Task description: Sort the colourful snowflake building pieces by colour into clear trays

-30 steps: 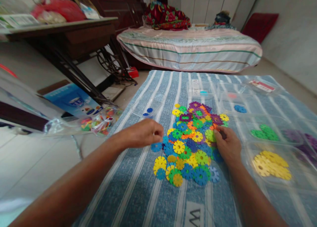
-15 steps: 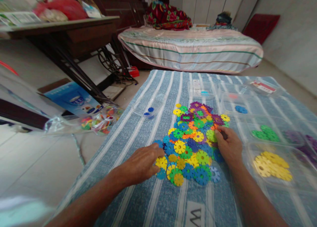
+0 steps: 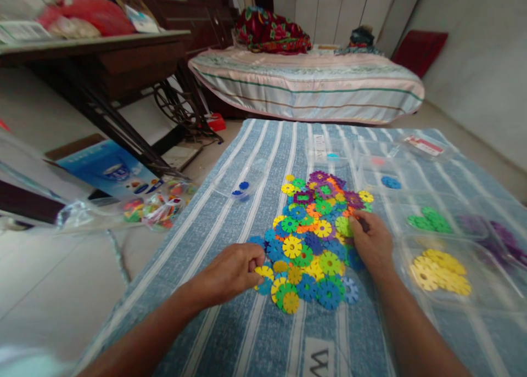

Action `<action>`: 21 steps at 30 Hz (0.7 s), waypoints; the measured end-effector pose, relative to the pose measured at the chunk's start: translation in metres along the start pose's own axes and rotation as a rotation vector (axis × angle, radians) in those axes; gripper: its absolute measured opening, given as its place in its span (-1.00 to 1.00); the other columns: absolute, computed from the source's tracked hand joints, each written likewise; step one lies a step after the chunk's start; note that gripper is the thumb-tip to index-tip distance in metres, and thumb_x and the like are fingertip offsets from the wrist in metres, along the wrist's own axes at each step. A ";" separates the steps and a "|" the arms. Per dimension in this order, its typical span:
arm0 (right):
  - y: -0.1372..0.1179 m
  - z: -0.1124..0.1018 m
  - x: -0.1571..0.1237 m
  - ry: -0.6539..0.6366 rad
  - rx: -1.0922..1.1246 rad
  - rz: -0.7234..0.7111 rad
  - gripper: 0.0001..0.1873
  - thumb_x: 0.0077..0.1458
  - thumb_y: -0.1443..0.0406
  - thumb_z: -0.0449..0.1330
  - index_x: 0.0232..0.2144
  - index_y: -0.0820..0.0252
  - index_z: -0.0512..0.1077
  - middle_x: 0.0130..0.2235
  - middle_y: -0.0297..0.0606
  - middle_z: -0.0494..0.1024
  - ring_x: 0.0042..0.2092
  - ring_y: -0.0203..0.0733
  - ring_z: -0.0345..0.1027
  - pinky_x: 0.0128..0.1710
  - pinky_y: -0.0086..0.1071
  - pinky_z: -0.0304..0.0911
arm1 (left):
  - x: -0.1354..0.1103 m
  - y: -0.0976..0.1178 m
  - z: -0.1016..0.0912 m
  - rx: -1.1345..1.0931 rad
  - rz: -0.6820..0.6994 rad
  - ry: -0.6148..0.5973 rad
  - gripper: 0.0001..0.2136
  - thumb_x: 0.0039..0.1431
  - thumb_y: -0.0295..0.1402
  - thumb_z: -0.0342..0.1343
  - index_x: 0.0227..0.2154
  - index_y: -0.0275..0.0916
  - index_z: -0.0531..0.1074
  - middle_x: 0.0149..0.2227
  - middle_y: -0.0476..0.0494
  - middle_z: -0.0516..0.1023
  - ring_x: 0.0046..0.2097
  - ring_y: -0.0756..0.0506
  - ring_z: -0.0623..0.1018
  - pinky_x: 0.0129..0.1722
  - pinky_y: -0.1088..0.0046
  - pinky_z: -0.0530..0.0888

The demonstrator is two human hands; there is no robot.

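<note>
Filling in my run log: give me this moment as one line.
left hand: pinching yellow disc at pile edge | right hand: on pile, right side, grip unclear | trays: sorted yellow discs, sorted green discs | surface: striped cloth

Soft, even daylight, faint shadows; wide-angle bending and blur toward the edges, centre sharp.

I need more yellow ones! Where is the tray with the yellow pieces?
In the head view, the tray of yellow pieces sits on the right side of the striped cloth, just beyond the right hand and nearer than the green pieces.
</note>
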State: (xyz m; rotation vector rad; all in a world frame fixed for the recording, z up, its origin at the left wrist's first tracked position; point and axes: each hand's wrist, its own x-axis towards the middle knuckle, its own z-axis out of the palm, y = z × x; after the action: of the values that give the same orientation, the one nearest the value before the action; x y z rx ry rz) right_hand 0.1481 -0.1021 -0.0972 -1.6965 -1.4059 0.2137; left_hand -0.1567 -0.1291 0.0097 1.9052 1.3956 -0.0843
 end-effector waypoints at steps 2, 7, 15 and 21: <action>-0.001 0.001 0.001 0.005 -0.004 -0.004 -0.65 0.06 0.08 0.07 -0.27 0.19 0.48 -0.29 -0.20 0.51 -0.28 -0.12 0.35 -0.24 -0.23 0.25 | 0.003 -0.003 0.001 -0.080 0.012 0.009 -0.90 -0.07 -0.35 0.06 -0.55 -0.23 0.26 -0.57 0.08 0.27 -0.49 0.03 0.30 -0.51 0.54 0.15; -0.005 0.002 0.003 0.014 0.009 0.000 -0.65 0.06 0.09 0.05 -0.28 0.18 0.48 -0.28 -0.19 0.52 -0.26 -0.11 0.36 -0.23 -0.22 0.26 | 0.017 -0.002 0.003 -0.180 0.052 0.090 -0.83 0.02 -0.25 0.05 -0.52 -0.23 0.26 -0.61 0.11 0.24 -0.52 0.05 0.26 -0.52 0.56 0.16; -0.005 0.001 0.003 0.002 0.000 0.009 -0.67 0.06 0.10 0.07 -0.28 0.18 0.48 -0.28 -0.20 0.52 -0.25 -0.11 0.36 -0.24 -0.24 0.25 | 0.033 0.033 -0.011 -0.126 0.204 0.287 -0.81 0.04 -0.29 0.06 -0.58 -0.26 0.26 -0.57 0.08 0.28 -0.50 0.07 0.27 -0.50 0.56 0.19; -0.003 0.001 0.002 -0.001 0.013 0.009 -0.69 0.08 0.13 0.10 -0.26 0.21 0.49 -0.27 -0.20 0.53 -0.23 -0.10 0.38 -0.22 -0.21 0.28 | 0.065 0.093 -0.004 -0.262 0.347 0.174 -0.84 -0.03 -0.40 0.13 -0.62 -0.28 0.30 -0.64 0.11 0.26 -0.56 0.10 0.26 -0.55 0.58 0.19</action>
State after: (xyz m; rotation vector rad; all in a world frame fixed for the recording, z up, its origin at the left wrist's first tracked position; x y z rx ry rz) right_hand 0.1461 -0.1007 -0.0947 -1.6928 -1.3955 0.2284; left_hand -0.0537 -0.0865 0.0319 1.9337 1.1018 0.4207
